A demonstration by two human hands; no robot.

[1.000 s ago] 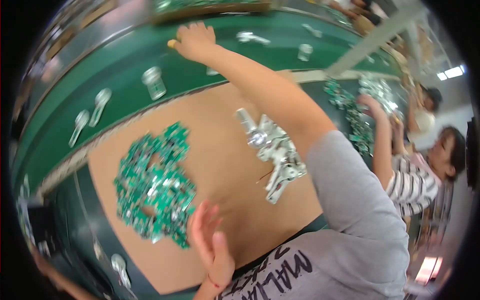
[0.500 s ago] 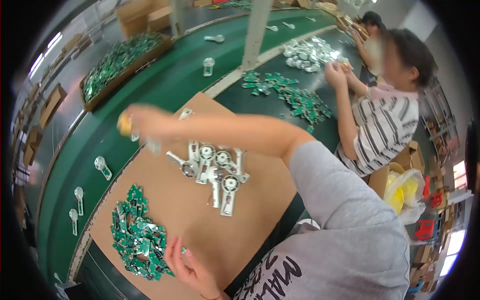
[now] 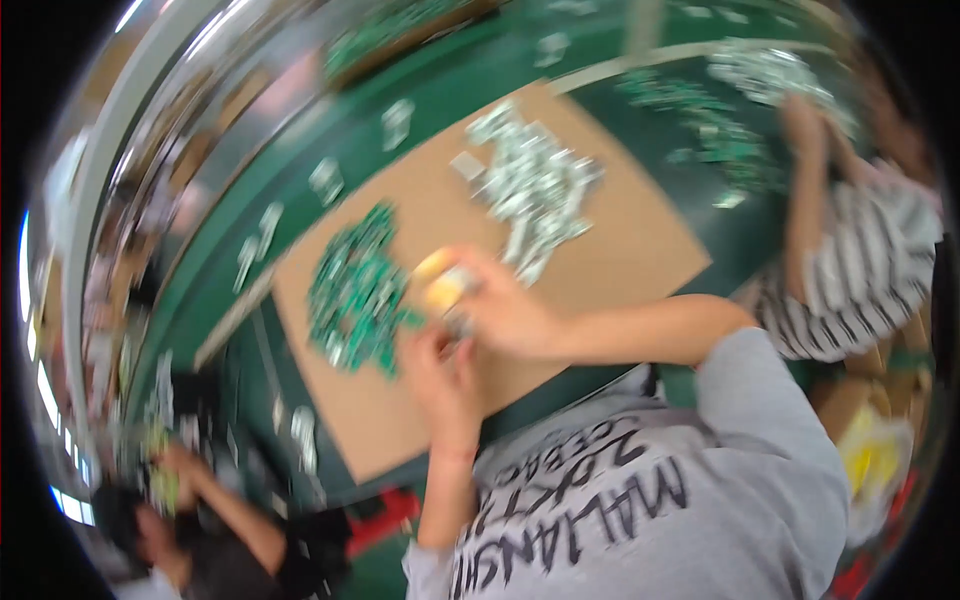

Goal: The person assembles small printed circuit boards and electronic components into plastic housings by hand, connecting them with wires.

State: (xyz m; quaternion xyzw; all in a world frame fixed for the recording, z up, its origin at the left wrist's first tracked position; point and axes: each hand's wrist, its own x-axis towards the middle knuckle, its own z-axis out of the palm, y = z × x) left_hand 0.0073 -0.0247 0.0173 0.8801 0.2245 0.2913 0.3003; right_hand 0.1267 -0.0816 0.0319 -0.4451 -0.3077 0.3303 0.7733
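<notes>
My right hand [image 3: 505,315] is bent over the cardboard sheet, with yellow coverings on its fingertips. Its fingers close round a white plastic part [image 3: 461,283], blurred by motion. Just below, my left hand [image 3: 437,375] is closed, its fingertips almost meeting the right hand. At those fingertips a small green circuit board [image 3: 411,318] shows. Left of both hands lies a heap of green circuit boards [image 3: 350,290]. A pile of white plastic housings [image 3: 540,185] is beyond them, toward the far right of the sheet.
The cardboard sheet [image 3: 620,225] covers the bench beside a green conveyor belt [image 3: 440,105] carrying spaced white parts. At right, a co-worker in a striped shirt [image 3: 850,270] works near more boards [image 3: 715,130] and white parts [image 3: 775,72]. Another person [image 3: 215,530] is at lower left.
My right hand has come back from over the conveyor to meet my left hand. The left hand has closed and left the heap's near edge. The whole view has swung round.
</notes>
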